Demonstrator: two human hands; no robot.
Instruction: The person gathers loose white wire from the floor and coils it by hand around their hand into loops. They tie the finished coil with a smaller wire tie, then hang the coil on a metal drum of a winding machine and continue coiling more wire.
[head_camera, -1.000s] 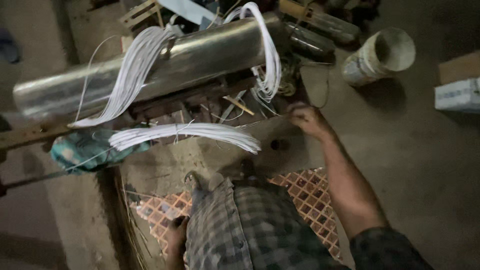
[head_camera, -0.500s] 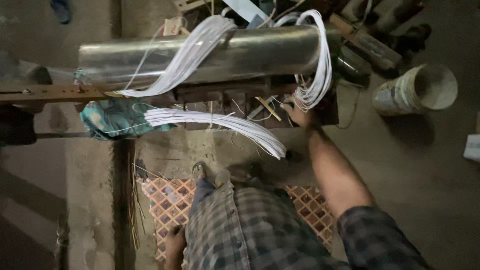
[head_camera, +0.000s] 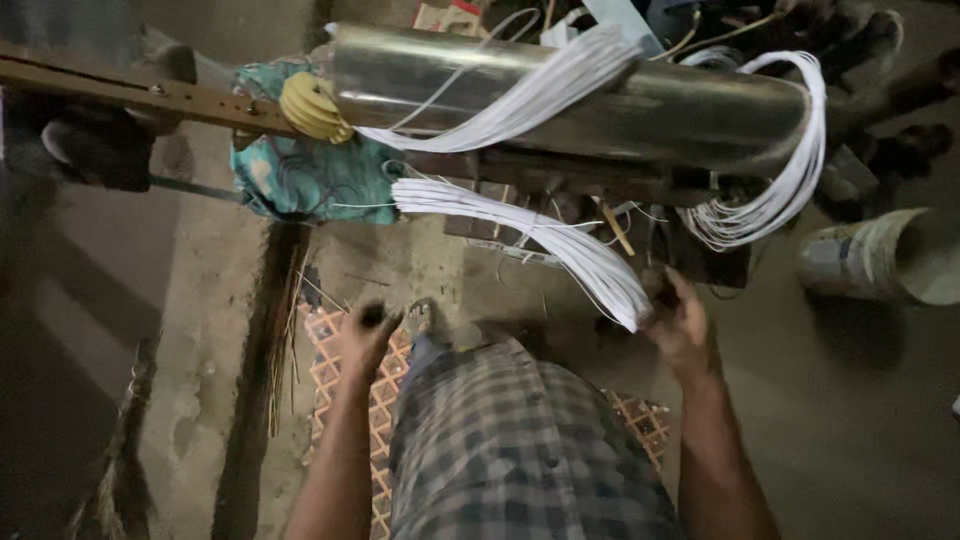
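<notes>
Right hand closed around the loose end of a white wire bundle, just below the metal cylinder on its wooden frame. Left hand raised above the patterned mat, fingers curled on something small and dark, too blurred to tell what. More white wires looped over the cylinder's right end. Teal cloth bunched at the cylinder's left end. Pale bucket lying on the floor at far right.
</notes>
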